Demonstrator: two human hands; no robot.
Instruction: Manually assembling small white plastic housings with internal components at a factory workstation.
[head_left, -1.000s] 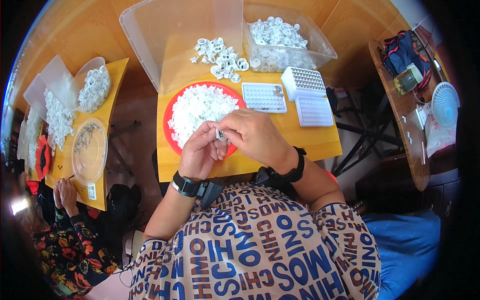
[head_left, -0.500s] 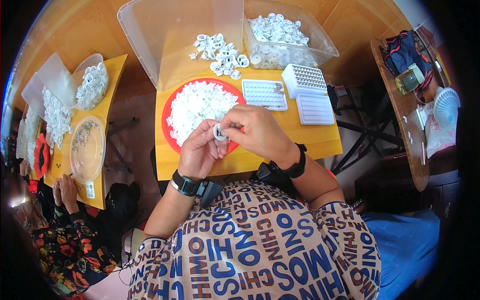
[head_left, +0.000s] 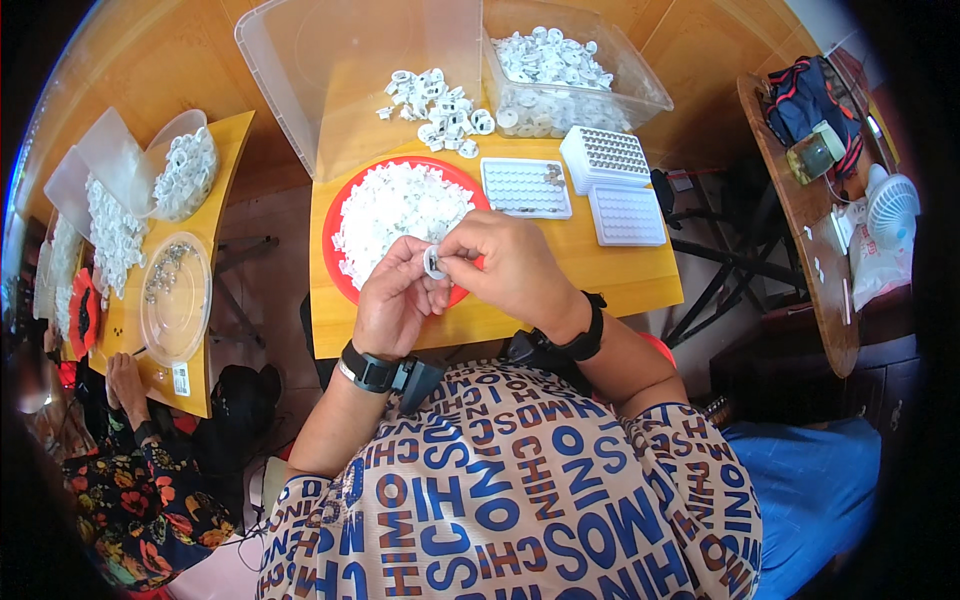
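My left hand [head_left: 393,300] pinches a small round white plastic part [head_left: 432,272] between its fingertips, with a dark spot visible in the middle of it. From the other side, the closed thumb and fingers of my right hand [head_left: 508,262] press on the same part. Whether the right fingertips also hold some tiny piece is hidden. Just beyond both hands is a red round tray [head_left: 328,238] heaped with small white plastic pieces [head_left: 395,215].
White trays [head_left: 527,188] with small slots lie on the yellow table [head_left: 600,290], some stacked. Behind are loose round white parts [head_left: 440,105] and a clear bin [head_left: 640,90] full of them. A co-worker's hands [head_left: 126,385] rest at a left table; a fan [head_left: 893,212] stands right.
Both hands stay together at the white part, with only slight finger movement. The whole view has shifted a little. On the left, the co-worker's hand has moved slightly.
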